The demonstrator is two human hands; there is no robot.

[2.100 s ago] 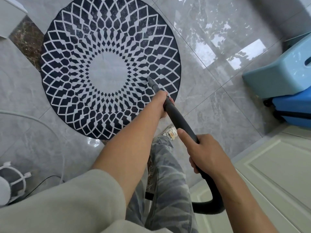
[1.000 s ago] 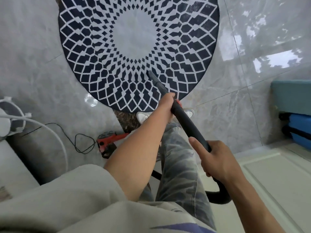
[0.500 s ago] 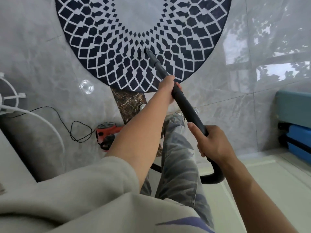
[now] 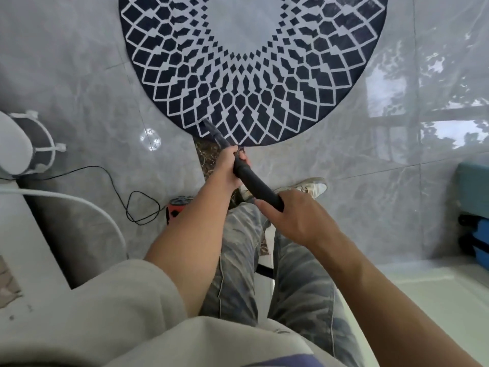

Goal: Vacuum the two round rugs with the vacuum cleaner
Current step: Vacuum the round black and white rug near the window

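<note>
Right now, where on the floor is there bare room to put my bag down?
The widest bare tile lies between the rug, the shoe and the blue boxes on the right. A smaller patch lies left of the rug, beyond the black cable. Lower left is crowded: cable loops, a red machine and a white appliance sit close together.

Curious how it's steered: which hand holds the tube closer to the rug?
The left hand, gripping the black tube just behind the nozzle; the right hand grips farther back.
</note>
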